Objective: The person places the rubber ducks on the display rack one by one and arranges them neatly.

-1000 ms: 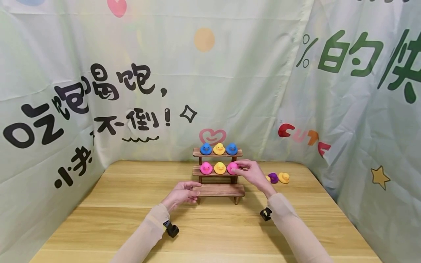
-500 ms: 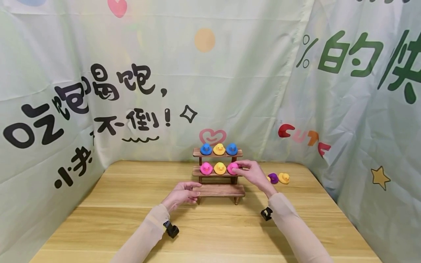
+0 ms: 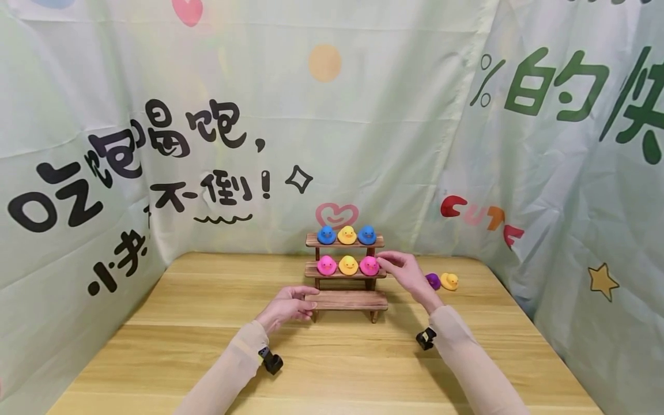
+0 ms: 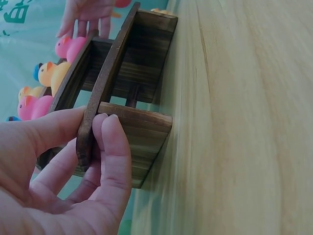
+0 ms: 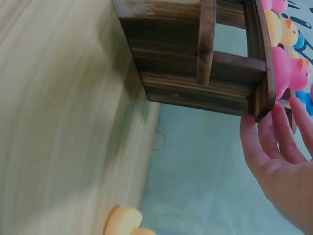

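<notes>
A three-tier wooden display stand (image 3: 353,300) stands on the table. My left hand (image 3: 287,304) pinches the left end of its lowest step; the left wrist view shows the thumb above the board (image 4: 111,73) and fingers below. On the middle step sit a pink rubber duck (image 3: 327,265), a yellow duck (image 3: 349,265) and another pink duck (image 3: 369,265). My right hand (image 3: 407,274) is beside that right pink duck, fingers extended and apart from it in the right wrist view, fingertips by the step's end. The top step bears a yellow duck (image 3: 347,235) between two blue ducks (image 3: 367,235).
A purple duck (image 3: 433,281) and a yellow duck (image 3: 449,281) lie on the wooden table (image 3: 218,346), right of the stand and behind my right hand. A printed cloth (image 3: 373,144) hangs behind and along both sides of the table.
My right hand has let go of the right pink duck and drawn back slightly to the right. The duck stays on the middle step. My left hand keeps its hold on the stand.
</notes>
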Demonstrator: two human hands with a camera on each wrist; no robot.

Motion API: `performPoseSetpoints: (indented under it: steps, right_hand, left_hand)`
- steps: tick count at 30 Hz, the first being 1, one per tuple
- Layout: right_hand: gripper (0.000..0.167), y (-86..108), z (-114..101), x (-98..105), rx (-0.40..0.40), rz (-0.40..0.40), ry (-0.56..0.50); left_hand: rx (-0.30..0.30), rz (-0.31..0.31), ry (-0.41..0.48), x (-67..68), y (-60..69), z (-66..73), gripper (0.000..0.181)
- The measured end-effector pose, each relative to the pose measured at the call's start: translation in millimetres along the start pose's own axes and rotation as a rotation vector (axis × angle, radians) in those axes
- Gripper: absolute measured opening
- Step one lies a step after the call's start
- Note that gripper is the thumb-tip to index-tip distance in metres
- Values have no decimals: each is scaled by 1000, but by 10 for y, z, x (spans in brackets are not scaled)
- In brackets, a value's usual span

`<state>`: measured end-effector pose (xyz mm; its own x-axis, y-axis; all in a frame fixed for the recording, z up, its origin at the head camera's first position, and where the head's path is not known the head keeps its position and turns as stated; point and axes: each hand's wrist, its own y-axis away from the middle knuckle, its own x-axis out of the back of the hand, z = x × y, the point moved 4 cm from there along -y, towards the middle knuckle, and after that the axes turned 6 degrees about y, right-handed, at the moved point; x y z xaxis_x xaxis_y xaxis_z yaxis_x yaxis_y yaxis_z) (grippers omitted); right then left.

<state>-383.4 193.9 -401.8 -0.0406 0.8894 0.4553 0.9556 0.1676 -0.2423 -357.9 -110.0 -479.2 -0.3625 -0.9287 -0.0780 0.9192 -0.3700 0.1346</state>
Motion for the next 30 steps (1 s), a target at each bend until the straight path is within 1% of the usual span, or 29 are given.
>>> performPoseSetpoints:
  steps: [6,7,8,13,14,16,19,21,24,27,30]
  right_hand:
    - [40,37,88,119,-16,30,-22]
    - [39,60,62,140,-16,32,-26]
    - [39,68,78,160,-17,32,-25]
    - [43,77,178,262,-23,38,-36]
    - [44,57,245,282,-28,44,-39]
    - [44,52,292,321,-25,40,-39]
    - [44,52,358,376,-39,31,-36]
    - [43,57,396,412,-45,25,-31]
    - [44,75,433,473,-48,22,2]
    - [45,95,475,545,-89,40,38]
    - [46,103,527,619,-121,49,61]
  left_hand:
    - [-18,-4,-25,-3,-1,-5,41]
    - [-20,-3,-29,-1,3,-7,41]
    - [-20,-2,-33,0,8,-9,40]
    - [-33,-5,-48,6,20,-3,39]
    - [-33,-6,-47,7,20,0,39]
    - [-34,-8,-46,10,23,6,38]
    - [-28,-17,-32,19,29,11,38]
    - [-30,-33,-15,20,35,16,38]
    - [-26,-63,25,27,42,10,40]
    - [-20,-83,53,38,43,1,42]
    - [-23,-90,55,51,43,-2,43]
